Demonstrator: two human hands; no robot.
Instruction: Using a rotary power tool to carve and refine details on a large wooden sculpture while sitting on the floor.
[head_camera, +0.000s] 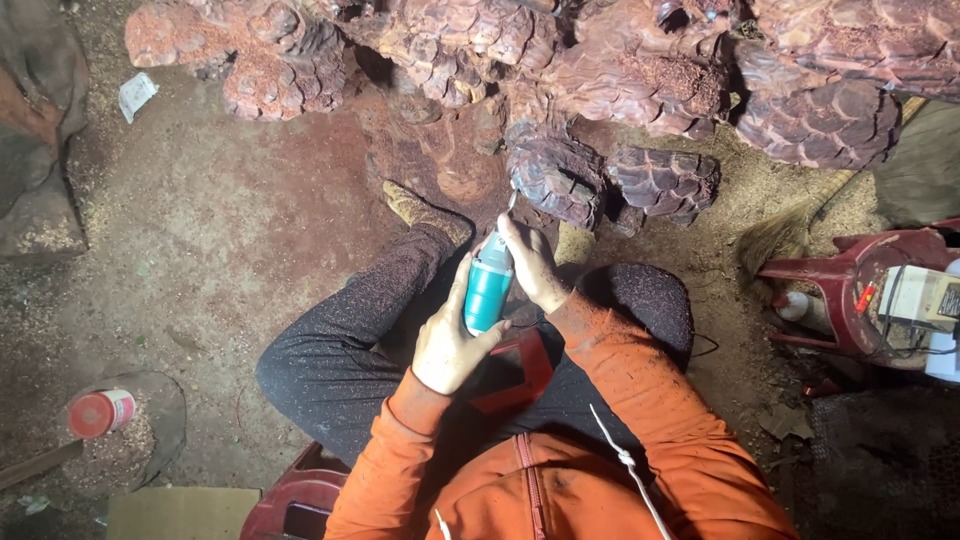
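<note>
Both hands grip a teal and grey handheld rotary tool (488, 285). My left hand (447, 340) wraps the teal body from below. Nearer the tip, my right hand (532, 265) holds the grey front end. The tool's thin bit touches a scaly carved lobe (550, 175) of a large reddish wooden carving (560, 70) that spreads across the top of the view. My orange sleeves and dark, dust-speckled trousers fill the lower middle.
Sawdust covers the dirt floor. A red plastic stool (850, 290) carrying a white box with cables stands at the right, a straw brush (780, 235) beside it. A red-capped can (100, 412) sits at the lower left, cardboard (180, 512) below it.
</note>
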